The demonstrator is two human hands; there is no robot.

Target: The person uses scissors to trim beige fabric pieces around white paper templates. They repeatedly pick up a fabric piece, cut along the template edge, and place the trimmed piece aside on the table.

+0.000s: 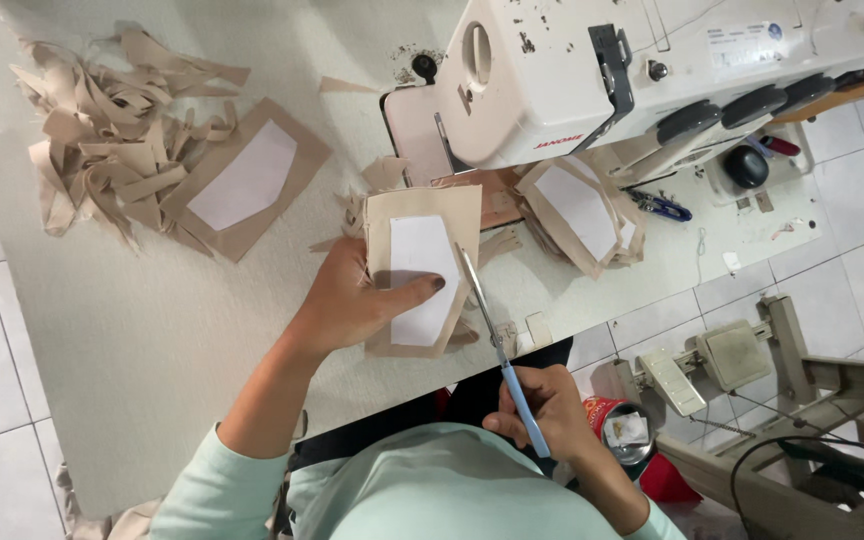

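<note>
My left hand (352, 300) holds a tan fabric piece (452, 215) with a white panel on it, thumb pressed across the white part. My right hand (547, 410) grips blue-handled scissors (497, 340); their blades point up along the right edge of that tan piece. Both hands work at the near edge of the white sewing table (132, 330), in front of the white sewing machine (572, 80).
A heap of tan fabric strips (102, 120) lies at the table's left, with another tan piece carrying a white panel (247, 180) beside it. More such pieces (582, 215) are stacked under the machine. Small blue snips (664, 208) lie right. A pedal frame (722, 360) stands on the tiled floor.
</note>
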